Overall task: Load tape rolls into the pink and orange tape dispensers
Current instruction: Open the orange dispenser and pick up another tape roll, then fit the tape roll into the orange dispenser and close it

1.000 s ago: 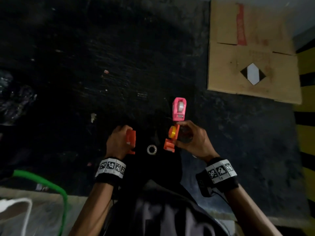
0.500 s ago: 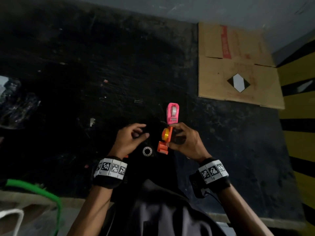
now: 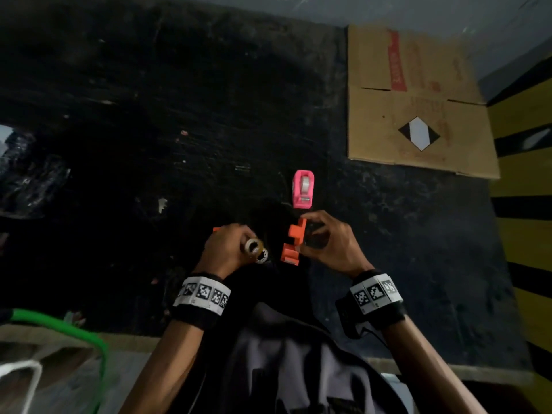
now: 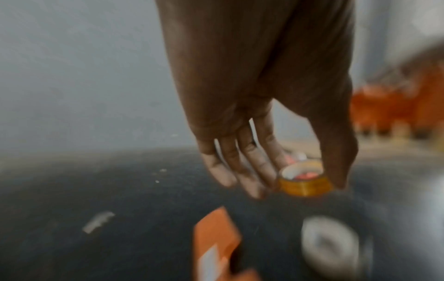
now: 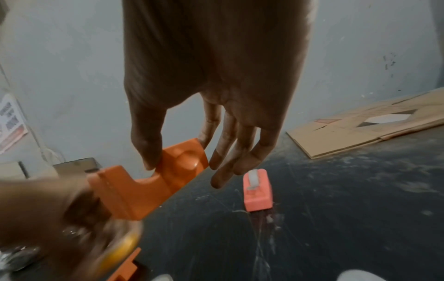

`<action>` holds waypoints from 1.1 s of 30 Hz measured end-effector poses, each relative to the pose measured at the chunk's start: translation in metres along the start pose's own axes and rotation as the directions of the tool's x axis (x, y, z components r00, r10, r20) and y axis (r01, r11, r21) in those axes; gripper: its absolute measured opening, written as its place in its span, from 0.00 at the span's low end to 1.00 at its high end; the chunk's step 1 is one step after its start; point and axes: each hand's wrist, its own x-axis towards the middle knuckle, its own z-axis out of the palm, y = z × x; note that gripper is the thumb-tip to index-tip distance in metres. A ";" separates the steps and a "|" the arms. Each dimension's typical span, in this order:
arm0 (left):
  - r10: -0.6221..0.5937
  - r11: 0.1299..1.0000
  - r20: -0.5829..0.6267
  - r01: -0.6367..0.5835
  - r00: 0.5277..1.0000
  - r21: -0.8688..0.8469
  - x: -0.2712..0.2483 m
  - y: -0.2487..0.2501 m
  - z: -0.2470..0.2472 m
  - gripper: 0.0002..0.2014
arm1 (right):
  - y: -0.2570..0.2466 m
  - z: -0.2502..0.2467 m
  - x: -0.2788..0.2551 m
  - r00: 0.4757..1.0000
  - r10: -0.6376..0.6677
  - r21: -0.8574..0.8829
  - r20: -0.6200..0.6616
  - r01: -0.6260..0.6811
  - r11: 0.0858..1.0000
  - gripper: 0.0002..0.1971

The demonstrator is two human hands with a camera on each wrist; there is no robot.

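My right hand (image 3: pixel 310 234) pinches the open half of the orange dispenser (image 3: pixel 294 243) between thumb and forefinger (image 5: pixel 204 136), held above the floor. The other orange half (image 4: pixel 216 237) lies on the floor under my left hand (image 3: pixel 236 245). That hand pinches a yellow tape roll (image 4: pixel 305 182) just left of the orange dispenser. A white-cored roll (image 3: pixel 262 256) lies on the floor beside it. The pink dispenser (image 3: pixel 303 189) stands on the floor beyond my hands, with a clear roll seated in it.
A flattened cardboard box (image 3: pixel 418 100) lies on the dark floor (image 3: pixel 149 115) at the far right. A yellow-and-black striped surface (image 3: pixel 528 234) runs along the right edge. A green tube (image 3: pixel 74 327) and crumpled plastic (image 3: pixel 27 180) are at the left.
The yellow roll sat in the orange dispenser half a moment ago; now my left hand holds it apart from the dispenser. My left hand had earlier set down the other orange half.
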 end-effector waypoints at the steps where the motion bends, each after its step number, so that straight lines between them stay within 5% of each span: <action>1: -0.024 0.979 0.015 0.021 1.000 0.202 -0.003 -0.006 0.004 0.13 | 0.002 0.000 -0.002 1.000 0.010 -0.004 -0.002 -0.010 1.000 0.31; 4: -0.085 0.836 0.067 0.034 0.994 0.547 -0.005 -0.019 0.025 0.11 | 0.006 0.000 -0.006 1.000 0.023 -0.005 0.000 -0.023 1.000 0.31; 8: -0.075 0.765 0.061 0.018 0.995 0.643 -0.006 -0.030 0.051 0.12 | 0.007 0.004 -0.009 1.000 0.024 -0.013 0.001 -0.024 1.000 0.30; 15: -0.012 0.916 0.010 0.007 1.000 0.400 0.004 -0.034 0.061 0.31 | 0.010 0.003 -0.012 0.999 0.045 -0.023 -0.009 -0.045 0.999 0.31; 24: 0.081 0.950 -0.057 -0.060 0.995 0.306 0.015 -0.034 0.068 0.15 | 0.009 0.008 -0.012 0.999 0.029 -0.038 0.020 -0.028 0.999 0.32; 33: 0.180 0.984 -0.044 -0.179 0.983 0.019 0.007 -0.002 0.032 0.22 | 0.001 0.011 0.002 0.994 -0.065 -0.118 0.090 0.076 0.990 0.32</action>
